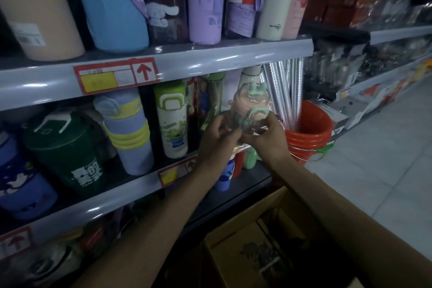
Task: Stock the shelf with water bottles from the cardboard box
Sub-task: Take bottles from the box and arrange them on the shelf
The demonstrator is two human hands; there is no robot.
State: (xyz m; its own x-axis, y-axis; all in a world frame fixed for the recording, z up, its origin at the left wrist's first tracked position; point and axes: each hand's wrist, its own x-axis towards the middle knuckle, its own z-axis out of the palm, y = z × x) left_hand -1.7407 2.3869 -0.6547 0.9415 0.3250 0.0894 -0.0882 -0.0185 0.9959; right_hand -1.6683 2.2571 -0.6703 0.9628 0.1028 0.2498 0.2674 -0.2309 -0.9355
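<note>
Held up in front of the right end of the middle shelf (117,195), not resting on it: a small pink bottle (250,107) with mint-green handles, sealed in clear wrap. Clasped low down from both sides, left hand (216,145) on its left and right hand (268,141) on its right, fingers curled onto the wrap, fingertips nearly meeting under it. On the shelf behind, a row of upright bottles, among them a dark green one (65,149) and a white one with a green lid (171,121). Above, a top shelf (210,59) of tall pastel bottles, with a red and yellow price tag (117,77) on its rim. Just right of the hands, stacked orange buckets (311,145) holding silvery rolls (287,91). Below the forearms, an open cardboard box (233,231), its contents dim and unclear. To the far right, pale floor tiles (374,163).
</note>
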